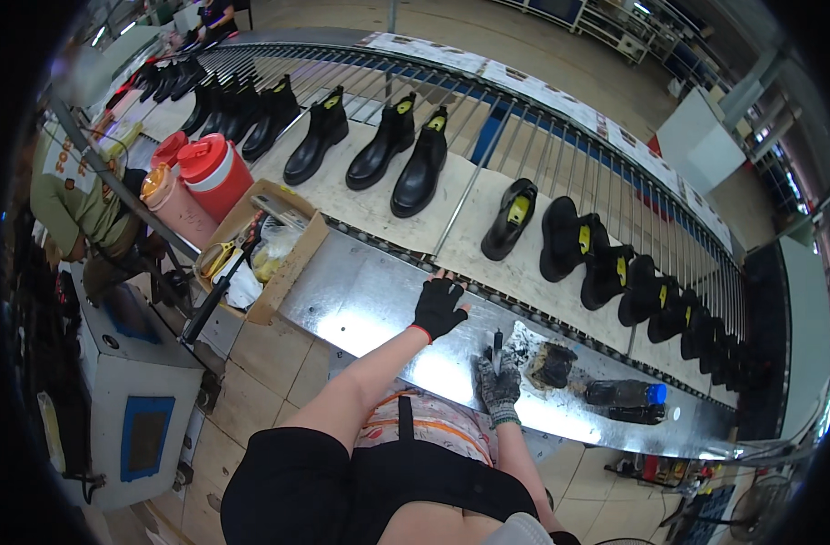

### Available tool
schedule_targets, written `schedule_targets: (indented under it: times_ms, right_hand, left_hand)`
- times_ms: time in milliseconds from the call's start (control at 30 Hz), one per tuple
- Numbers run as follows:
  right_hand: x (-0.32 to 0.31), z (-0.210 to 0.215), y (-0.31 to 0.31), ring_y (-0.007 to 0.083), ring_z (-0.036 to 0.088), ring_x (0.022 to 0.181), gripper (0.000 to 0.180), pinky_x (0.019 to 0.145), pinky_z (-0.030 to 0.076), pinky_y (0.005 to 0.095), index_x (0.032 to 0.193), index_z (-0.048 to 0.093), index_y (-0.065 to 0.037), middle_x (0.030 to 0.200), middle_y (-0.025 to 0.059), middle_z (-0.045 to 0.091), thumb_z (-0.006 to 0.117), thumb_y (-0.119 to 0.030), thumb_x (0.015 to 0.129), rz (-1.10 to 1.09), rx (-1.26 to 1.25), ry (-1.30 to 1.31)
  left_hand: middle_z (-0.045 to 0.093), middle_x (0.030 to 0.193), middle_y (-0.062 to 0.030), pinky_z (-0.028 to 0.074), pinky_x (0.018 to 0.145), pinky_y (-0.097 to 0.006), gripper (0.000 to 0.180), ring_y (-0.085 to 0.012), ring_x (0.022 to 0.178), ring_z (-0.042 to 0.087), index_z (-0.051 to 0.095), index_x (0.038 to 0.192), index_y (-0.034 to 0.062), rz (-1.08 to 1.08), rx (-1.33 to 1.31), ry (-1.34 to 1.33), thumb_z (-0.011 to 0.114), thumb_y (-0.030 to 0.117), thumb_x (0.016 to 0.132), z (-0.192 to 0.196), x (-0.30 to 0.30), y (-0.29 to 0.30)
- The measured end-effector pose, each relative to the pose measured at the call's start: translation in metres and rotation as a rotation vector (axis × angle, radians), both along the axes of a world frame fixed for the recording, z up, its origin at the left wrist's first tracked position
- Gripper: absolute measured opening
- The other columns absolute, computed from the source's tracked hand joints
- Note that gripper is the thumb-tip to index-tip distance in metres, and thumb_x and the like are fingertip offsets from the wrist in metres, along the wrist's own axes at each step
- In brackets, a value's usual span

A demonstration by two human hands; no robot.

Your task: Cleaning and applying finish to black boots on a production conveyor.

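The right hand (498, 386), in a grey knit glove, has its fingers closed around a thin dark tool (497, 348) (a brush or marker, too small to tell), held upright over the shiny metal tabletop (360, 300). Just beside it lies a blackened rag (551, 365). The left hand (439, 307), in a black fingerless glove, rests flat, fingers spread, at the tabletop's far edge near the black boots (510, 218).

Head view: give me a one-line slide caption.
Gloved left hand rests on the metal bench beside a conveyor of black boots; gloved right hand holds a small dark tool.
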State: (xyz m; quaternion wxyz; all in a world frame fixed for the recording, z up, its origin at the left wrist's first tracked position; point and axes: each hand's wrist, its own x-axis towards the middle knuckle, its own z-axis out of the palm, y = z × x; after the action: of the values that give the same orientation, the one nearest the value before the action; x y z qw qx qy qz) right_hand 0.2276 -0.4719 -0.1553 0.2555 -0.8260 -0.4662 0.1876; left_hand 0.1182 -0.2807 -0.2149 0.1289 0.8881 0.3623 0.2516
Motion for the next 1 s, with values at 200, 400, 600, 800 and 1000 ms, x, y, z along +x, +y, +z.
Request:
schedule_targets:
  times_ms: [200,400,600,800,1000]
  right_hand:
    - [-0.002,0.009,0.003,0.036,0.062,0.089,0.038,0.077,0.048,0.0439,0.106,0.064,-0.01,0.097,0.0196,0.064,0.059,-0.041,0.083,-0.075,-0.052,0.095]
    - [-0.003,0.005,0.002,0.0371,0.061,0.092,0.046,0.08,0.047,0.0443,0.106,0.063,-0.006,0.096,0.0214,0.064,0.06,-0.045,0.081,-0.147,-0.008,0.061]
    - [0.006,-0.013,-0.002,0.0366,0.058,0.1,0.05,0.087,0.045,0.0443,0.112,0.06,-0.008,0.106,0.0205,0.061,0.057,-0.048,0.082,-0.098,-0.111,0.1]
    - [-0.004,0.005,0.005,0.0342,0.059,0.1,0.046,0.086,0.046,0.0423,0.113,0.06,-0.009,0.106,0.0174,0.062,0.057,-0.045,0.084,-0.066,-0.153,0.127]
    - [0.005,-0.001,0.004,0.0352,0.06,0.096,0.041,0.083,0.047,0.0415,0.106,0.062,-0.008,0.101,0.0186,0.063,0.062,-0.041,0.082,-0.057,0.01,0.175]
  left_hand:
    - [0.046,0.131,-0.0233,0.023,0.107,-0.052,0.052,-0.0384,0.128,0.035,0.055,0.123,0.0095,-0.013,-0.008,0.006,0.059,0.042,0.082,0.002,0.0,0.0]
    - [0.046,0.132,-0.023,0.023,0.107,-0.052,0.053,-0.0386,0.129,0.035,0.055,0.124,0.0102,-0.005,-0.003,0.035,0.059,0.043,0.082,0.003,0.0,0.001]
    - [0.045,0.131,-0.0232,0.024,0.107,-0.052,0.052,-0.0406,0.128,0.035,0.055,0.123,0.0097,-0.032,0.024,0.015,0.06,0.042,0.082,0.002,0.004,-0.001]
    - [0.045,0.131,-0.023,0.024,0.107,-0.052,0.053,-0.0401,0.128,0.035,0.055,0.123,0.0103,0.008,0.032,0.047,0.061,0.041,0.081,0.0,-0.009,0.001]
    - [0.046,0.132,-0.0215,0.022,0.108,-0.053,0.053,-0.0387,0.129,0.034,0.054,0.125,0.0122,-0.024,0.01,0.041,0.061,0.042,0.082,0.002,0.003,0.006]
